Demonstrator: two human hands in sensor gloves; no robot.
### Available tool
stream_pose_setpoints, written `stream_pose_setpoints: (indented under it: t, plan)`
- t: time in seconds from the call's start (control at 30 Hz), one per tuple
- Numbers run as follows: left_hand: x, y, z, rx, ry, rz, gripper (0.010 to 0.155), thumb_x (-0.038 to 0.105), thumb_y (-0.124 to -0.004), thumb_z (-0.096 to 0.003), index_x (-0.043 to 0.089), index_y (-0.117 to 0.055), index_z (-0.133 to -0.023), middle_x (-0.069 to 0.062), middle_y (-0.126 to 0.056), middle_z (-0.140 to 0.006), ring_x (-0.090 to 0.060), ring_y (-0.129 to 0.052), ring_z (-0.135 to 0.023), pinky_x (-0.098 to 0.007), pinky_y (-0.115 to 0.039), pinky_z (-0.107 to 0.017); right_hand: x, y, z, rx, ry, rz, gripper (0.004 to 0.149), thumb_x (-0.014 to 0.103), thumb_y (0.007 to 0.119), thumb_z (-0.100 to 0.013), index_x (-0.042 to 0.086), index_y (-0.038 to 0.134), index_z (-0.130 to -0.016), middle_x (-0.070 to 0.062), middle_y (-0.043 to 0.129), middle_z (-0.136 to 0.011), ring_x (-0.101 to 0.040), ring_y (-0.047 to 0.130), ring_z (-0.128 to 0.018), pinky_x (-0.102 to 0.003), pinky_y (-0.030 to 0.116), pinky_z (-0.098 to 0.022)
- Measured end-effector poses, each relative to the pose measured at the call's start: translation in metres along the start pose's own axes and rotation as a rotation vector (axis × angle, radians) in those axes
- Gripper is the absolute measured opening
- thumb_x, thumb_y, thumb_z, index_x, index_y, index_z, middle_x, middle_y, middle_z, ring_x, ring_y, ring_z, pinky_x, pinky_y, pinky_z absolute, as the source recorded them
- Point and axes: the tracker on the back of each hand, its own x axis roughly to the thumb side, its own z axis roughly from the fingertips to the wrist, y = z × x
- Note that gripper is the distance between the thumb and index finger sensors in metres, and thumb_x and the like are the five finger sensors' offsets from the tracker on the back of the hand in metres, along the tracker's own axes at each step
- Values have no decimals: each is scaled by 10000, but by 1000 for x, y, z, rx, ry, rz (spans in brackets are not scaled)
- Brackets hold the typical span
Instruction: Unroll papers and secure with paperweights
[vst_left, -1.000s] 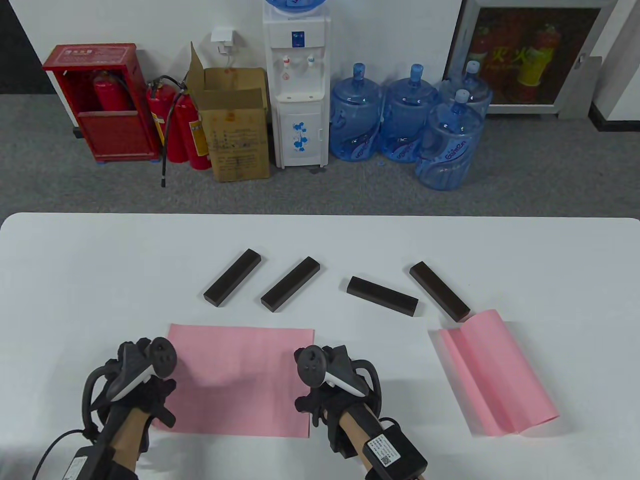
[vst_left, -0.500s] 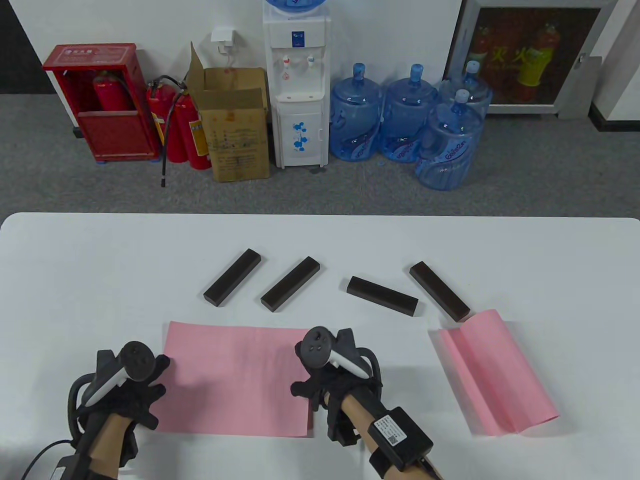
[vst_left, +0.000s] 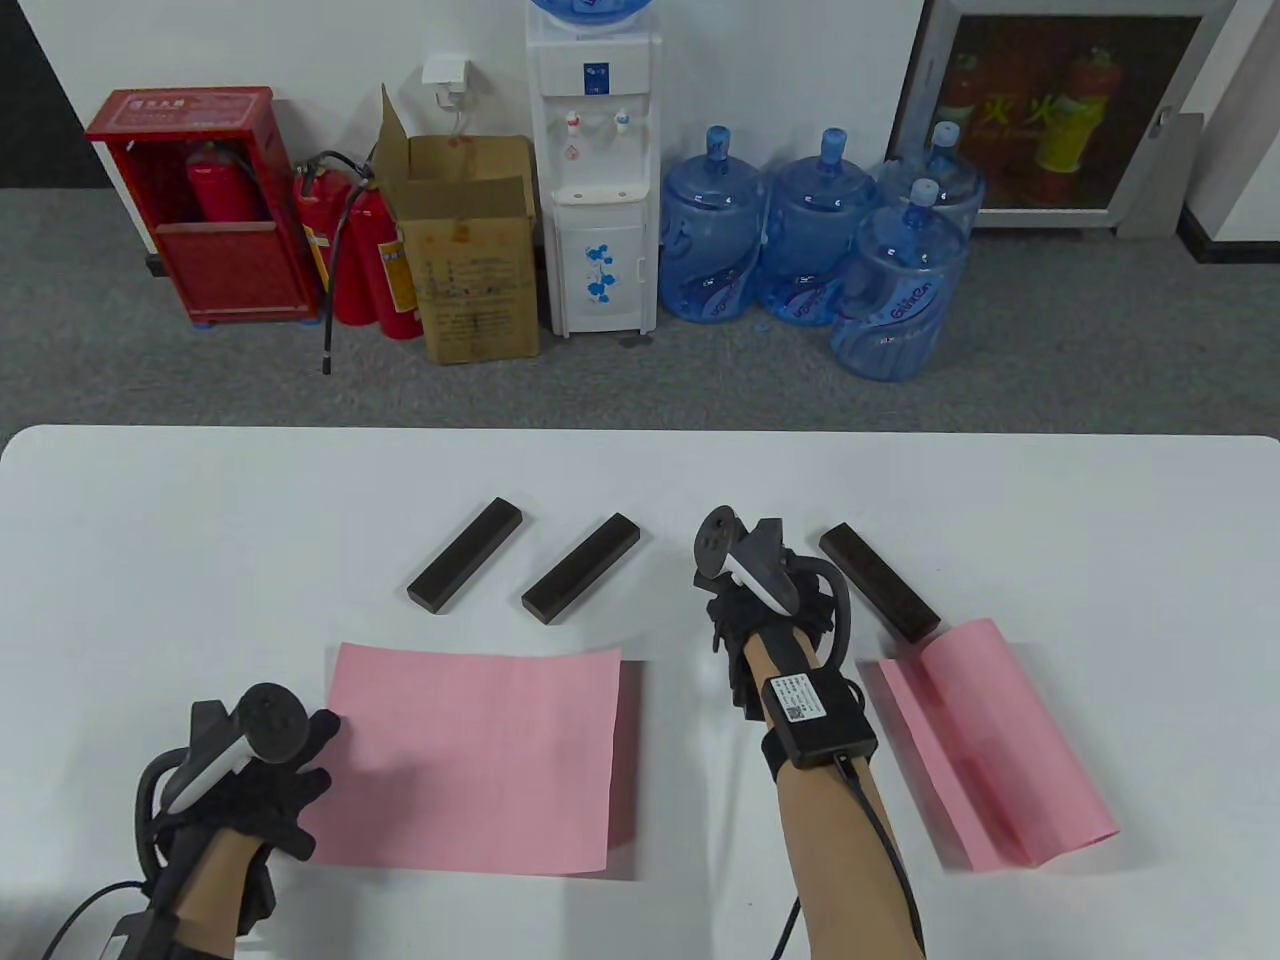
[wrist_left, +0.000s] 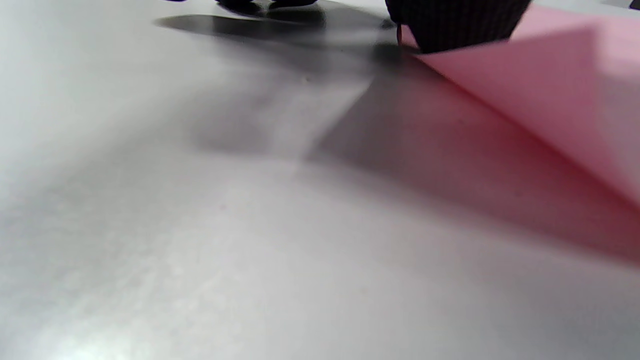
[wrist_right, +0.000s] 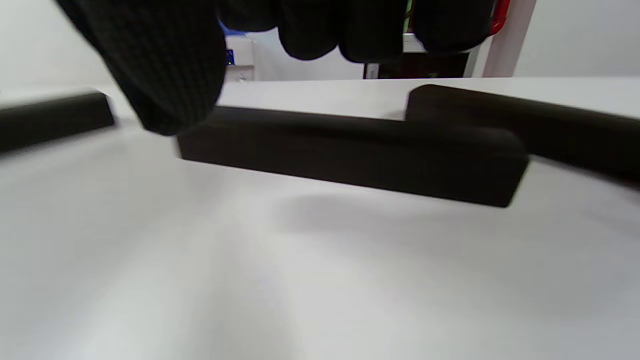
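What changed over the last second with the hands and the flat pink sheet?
The right hand left the flat pink sheet's right edge and reached up the table to the third paperweight, fingers above it, no grip yet. That freed edge has lifted slightly. The left hand slid to the sheet's left edge and presses there. The other three paperweights and the half-rolled sheet stayed put.

Four dark paperweights are counted on the table (vst_left: 150, 520): first (vst_left: 465, 555), second (vst_left: 580, 567), third (wrist_right: 350, 155) seen in the right wrist view, fourth (vst_left: 880, 596). Two pink papers are counted: a flat sheet (vst_left: 470, 760) near the front edge, a partly curled sheet (vst_left: 995, 745) toward the right edge. Two gloved hands are counted: left hand (vst_left: 262, 778), right hand (vst_left: 770, 600).
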Motion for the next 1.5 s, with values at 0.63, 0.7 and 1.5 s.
stream_pose_setpoints:
  t: [0.63,0.7,1.5]
  plan:
    - [-1,-1,0,-2,-8,18,608,490,-708,-513,526,-447,-1061,-108,-266,-1239,-449,-310,-1126,-646,-345,-799,20,-21,15,-91,-54,52,835,452,895,-337,151,547,-1034,-119,852,-821,-300,1001,-569,-464,819,-450]
    - [-1,-1,0,-2,-8,18,607,490,-708,-513,528,-446,-1059,-109,-266,-1239,-450,-308,-1127,-646,-345,-799,27,-34,32,-104,-86,-11,858,489,893,-329,131,549,-1029,-128,884,-771,-270,1039,-479,-434,858,-374]
    - [-3,-2,0,-5,-12,36,609,487,-710,-515,524,-447,-1063,-109,-256,-1239,-450,-293,-1125,-646,-335,-799,118,22,145,28,-113,-129,865,517,911,-335,61,598,-1001,-201,943,-622,-186,1135,-179,-316,982,-102]
